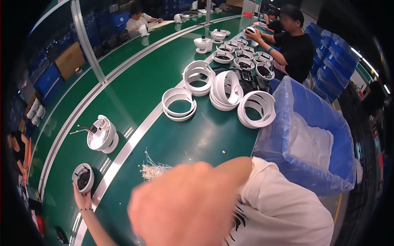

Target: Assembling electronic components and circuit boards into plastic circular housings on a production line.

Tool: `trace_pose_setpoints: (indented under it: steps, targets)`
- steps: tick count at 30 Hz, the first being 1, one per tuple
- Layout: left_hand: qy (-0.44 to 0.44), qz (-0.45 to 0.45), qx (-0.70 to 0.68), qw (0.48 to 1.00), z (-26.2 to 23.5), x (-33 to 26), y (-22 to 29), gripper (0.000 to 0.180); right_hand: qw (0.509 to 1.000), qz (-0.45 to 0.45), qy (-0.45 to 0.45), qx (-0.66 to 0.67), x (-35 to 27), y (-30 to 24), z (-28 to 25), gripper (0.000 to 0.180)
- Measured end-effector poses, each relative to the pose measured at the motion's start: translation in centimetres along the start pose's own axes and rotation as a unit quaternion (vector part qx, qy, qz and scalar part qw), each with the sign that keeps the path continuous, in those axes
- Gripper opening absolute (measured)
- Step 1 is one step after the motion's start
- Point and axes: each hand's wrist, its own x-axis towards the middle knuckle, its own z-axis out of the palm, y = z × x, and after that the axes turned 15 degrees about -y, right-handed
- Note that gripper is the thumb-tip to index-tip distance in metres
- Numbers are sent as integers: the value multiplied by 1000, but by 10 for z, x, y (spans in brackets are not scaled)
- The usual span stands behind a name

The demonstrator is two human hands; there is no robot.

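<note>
Green worktop point(205, 141) bordered by a metal rail point(132, 143), with white rings point(220, 98) at upper centre, a blue lined bin point(320, 176) at right and a co-worker point(294, 51) at upper right. Remotely, I see the left hand point(83, 200) grasping a white housing point(83, 178) at lower left; whether the right hand point(184, 205), blurred at lower centre, is clenched I cannot tell.

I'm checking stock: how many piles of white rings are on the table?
4: a left pile, a far pile, a middle pile and a right pile beside the blue bin. The blurred right hand may hide more.
</note>
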Motion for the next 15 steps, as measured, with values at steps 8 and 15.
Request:
trace_pose_setpoints:
  steps: [8, 15]
  targets:
    - [130, 38, 162, 978, -17, 62, 2, 56, 969, -14, -70, 235, 24, -17, -9, 13]
    - [187, 141, 270, 934, -10, -17, 4, 58, 929, -57, -82, 357, 21, -11, -10, 18]
